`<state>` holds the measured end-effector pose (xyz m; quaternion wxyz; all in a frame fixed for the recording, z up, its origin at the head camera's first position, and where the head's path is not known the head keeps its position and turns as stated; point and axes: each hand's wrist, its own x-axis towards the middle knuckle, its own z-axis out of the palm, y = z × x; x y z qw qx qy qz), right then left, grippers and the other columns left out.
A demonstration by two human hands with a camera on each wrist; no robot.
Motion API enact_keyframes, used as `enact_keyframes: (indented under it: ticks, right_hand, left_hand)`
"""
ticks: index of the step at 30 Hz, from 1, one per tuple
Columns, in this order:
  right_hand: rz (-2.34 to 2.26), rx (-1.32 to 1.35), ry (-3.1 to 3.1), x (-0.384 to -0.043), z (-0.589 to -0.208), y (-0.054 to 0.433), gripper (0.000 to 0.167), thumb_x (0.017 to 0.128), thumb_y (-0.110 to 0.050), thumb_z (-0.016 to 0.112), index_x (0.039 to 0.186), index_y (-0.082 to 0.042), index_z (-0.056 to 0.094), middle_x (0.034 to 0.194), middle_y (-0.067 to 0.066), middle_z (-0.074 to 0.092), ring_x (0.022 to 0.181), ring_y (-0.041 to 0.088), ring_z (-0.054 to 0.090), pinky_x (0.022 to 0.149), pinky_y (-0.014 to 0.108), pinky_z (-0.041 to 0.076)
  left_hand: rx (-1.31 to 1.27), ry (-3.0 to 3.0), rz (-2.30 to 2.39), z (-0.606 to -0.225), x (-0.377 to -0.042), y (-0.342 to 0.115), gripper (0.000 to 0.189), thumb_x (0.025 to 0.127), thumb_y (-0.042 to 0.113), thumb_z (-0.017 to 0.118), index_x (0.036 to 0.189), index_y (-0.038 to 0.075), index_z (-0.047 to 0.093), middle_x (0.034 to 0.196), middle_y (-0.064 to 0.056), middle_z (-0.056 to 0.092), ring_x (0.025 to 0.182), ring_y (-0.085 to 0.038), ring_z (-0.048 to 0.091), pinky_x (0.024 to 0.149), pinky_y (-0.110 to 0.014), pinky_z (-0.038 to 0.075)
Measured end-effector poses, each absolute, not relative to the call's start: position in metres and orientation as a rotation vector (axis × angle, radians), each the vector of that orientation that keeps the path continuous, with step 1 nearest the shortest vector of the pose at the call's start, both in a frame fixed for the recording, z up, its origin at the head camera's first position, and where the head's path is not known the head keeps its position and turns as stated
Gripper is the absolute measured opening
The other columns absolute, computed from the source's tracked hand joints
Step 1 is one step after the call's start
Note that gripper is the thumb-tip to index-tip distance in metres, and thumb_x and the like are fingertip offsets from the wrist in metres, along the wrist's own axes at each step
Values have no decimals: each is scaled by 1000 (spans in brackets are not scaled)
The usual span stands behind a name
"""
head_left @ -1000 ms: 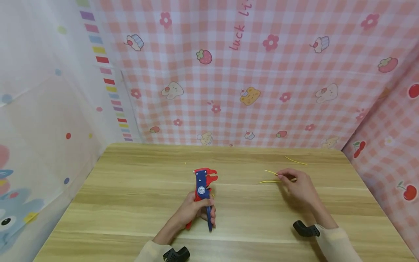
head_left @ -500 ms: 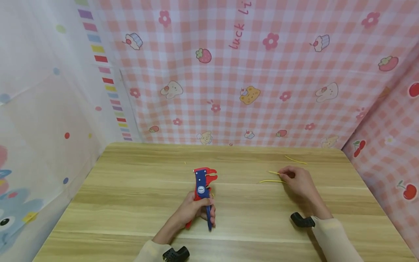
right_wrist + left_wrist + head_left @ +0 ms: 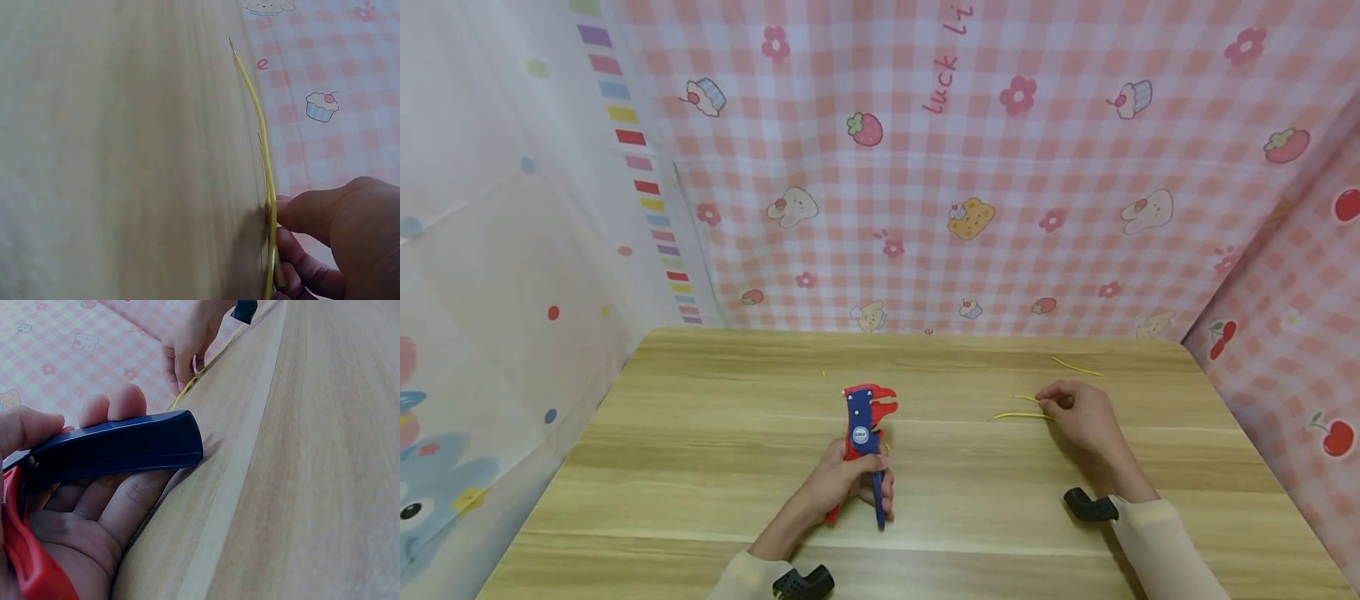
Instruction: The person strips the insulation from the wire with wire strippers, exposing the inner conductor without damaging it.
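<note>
My left hand [image 3: 842, 483] grips a red and blue wire stripper [image 3: 859, 412], its head pointing away and its jaws apart. In the left wrist view the blue handle [image 3: 125, 447] crosses over the palm, with the red handle [image 3: 31, 550] below. At the right, my right hand [image 3: 1084, 417] pinches a short yellow wire [image 3: 1027, 397] low over the table. Just in front of it a second yellow wire [image 3: 1018, 415] runs along the tabletop, partly hidden by the fingers. The right wrist view shows thin bare ends on both wires, the longer yellow wire [image 3: 259, 115] nearer the camera.
A third yellow wire [image 3: 1077, 367] lies near the back edge of the wooden table [image 3: 715, 467]. A tiny yellow scrap [image 3: 823, 373] is left of the stripper's head. Behind the table hangs a pink checked curtain [image 3: 820, 167].
My right hand has shifted slightly away from me, and the pinched wire's free end has moved right and down, close to the tabletop. The left hand and wire stripper stay put.
</note>
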<state>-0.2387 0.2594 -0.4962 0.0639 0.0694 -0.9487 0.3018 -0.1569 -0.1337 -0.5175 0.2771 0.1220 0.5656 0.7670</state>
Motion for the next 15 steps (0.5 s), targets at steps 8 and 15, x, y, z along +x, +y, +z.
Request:
enact_keyframes:
  ticks: [8,15]
  right_hand:
    - [961,152,-2904,-239,-490,265,14,98,-18,65,104,-11,75,94,8,75,85,19,64,74,30,50]
    - [981,121,-2921,-245,-487,271,16,98,-18,64,108,-10,73,99,10,74,89,21,64,75,29,49]
  left_hand:
    - [337,1511,2058,-518,-157,-135,31,104,18,56,118,-7,44,80,-5,72,71,-20,75,77,-52,65]
    - [339,1511,2059,-520,-159,-135,30,104,18,56,116,-7,45,79,-5,71,70,-20,74,76,-53,65]
